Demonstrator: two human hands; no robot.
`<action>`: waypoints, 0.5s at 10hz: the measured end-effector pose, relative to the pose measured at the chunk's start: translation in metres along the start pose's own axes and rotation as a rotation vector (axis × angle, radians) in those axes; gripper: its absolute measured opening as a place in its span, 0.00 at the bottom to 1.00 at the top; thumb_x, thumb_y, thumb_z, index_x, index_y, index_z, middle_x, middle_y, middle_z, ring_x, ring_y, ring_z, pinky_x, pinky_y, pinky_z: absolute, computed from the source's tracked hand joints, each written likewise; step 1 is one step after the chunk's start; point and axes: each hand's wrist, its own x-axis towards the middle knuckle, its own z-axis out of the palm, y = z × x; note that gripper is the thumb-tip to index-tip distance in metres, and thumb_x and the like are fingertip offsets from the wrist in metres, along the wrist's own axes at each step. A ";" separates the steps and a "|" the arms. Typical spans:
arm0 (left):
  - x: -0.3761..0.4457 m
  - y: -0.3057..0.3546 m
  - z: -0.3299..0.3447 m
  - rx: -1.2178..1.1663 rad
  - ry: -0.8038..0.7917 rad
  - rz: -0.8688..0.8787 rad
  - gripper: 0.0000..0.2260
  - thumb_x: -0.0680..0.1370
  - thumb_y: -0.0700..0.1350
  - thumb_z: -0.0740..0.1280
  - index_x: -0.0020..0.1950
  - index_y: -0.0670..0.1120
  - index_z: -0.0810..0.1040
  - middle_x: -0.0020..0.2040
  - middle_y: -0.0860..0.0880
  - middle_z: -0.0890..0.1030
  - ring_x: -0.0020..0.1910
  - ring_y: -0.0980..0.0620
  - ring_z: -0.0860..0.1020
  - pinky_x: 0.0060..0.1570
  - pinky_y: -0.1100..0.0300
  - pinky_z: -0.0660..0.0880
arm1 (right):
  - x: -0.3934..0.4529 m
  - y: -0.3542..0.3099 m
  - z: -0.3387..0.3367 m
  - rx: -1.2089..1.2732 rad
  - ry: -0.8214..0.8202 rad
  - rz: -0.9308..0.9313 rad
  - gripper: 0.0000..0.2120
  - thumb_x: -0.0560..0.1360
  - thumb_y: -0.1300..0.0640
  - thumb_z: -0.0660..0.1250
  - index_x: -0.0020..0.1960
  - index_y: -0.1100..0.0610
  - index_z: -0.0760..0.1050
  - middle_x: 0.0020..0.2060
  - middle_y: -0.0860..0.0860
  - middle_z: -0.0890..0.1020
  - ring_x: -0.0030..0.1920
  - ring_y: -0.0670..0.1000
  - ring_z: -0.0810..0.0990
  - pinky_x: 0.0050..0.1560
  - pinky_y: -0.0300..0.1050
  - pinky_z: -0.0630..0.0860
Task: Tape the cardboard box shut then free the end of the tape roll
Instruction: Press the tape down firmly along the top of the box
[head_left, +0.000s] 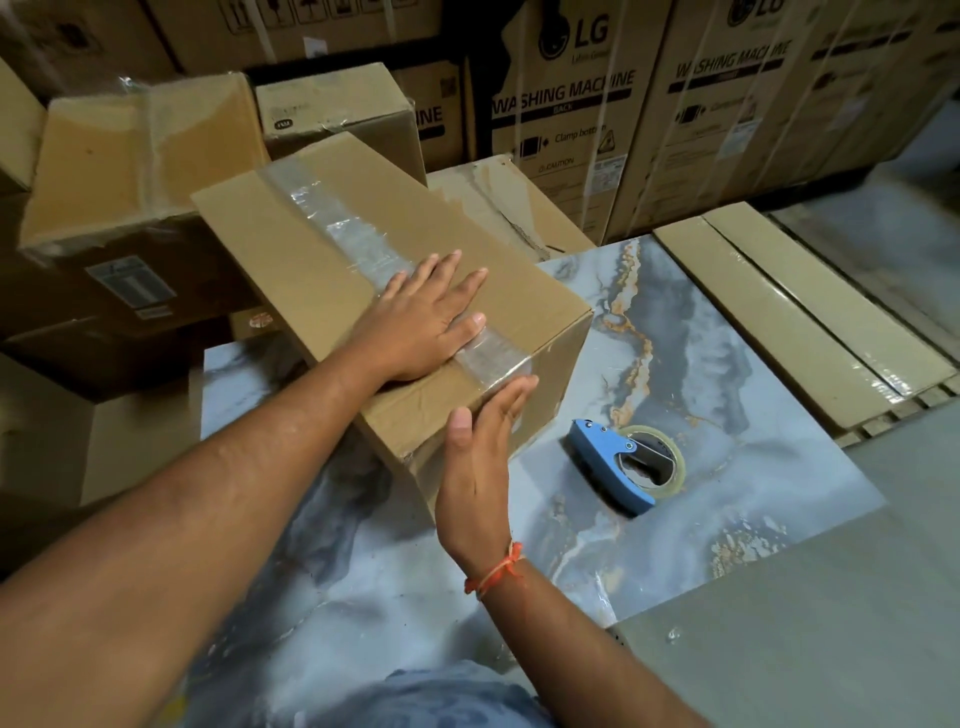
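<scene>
A brown cardboard box (291, 244) lies on a marbled grey slab, its flaps closed. A strip of clear tape (343, 223) runs along the top seam and folds over the near end. My left hand (421, 322) lies flat on the box top, fingers spread over the tape. My right hand (483, 457) presses flat against the near end face of the box, fingertips on the folded tape end. The tape roll (657, 460) in its blue dispenser (602, 457) lies on the slab to the right of the box, untouched by either hand.
The marbled slab (675, 338) carries the box and the dispenser. Other taped cartons (135, 156) crowd behind and to the left. Large washing machine cartons (571, 104) stand at the back. Flat cardboard packs (789, 306) lie on the right.
</scene>
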 end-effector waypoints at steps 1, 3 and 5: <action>0.001 -0.001 0.001 0.003 0.004 0.002 0.28 0.84 0.64 0.45 0.83 0.61 0.43 0.85 0.51 0.42 0.84 0.49 0.42 0.81 0.43 0.44 | 0.000 0.009 0.000 -0.039 0.029 -0.067 0.37 0.81 0.41 0.47 0.78 0.54 0.30 0.78 0.46 0.32 0.78 0.43 0.33 0.78 0.41 0.37; 0.001 -0.002 0.003 0.000 0.007 0.003 0.28 0.83 0.64 0.44 0.83 0.61 0.43 0.85 0.52 0.42 0.84 0.49 0.41 0.81 0.43 0.44 | 0.008 0.042 0.000 0.021 -0.020 0.153 0.33 0.81 0.36 0.46 0.75 0.42 0.28 0.78 0.42 0.32 0.78 0.42 0.34 0.80 0.53 0.43; 0.001 0.000 0.002 0.007 0.010 -0.001 0.28 0.83 0.64 0.44 0.83 0.60 0.43 0.85 0.51 0.41 0.83 0.49 0.41 0.81 0.44 0.44 | 0.007 0.047 -0.012 -0.041 -0.110 0.202 0.35 0.81 0.39 0.47 0.76 0.47 0.28 0.78 0.44 0.33 0.79 0.43 0.35 0.80 0.51 0.43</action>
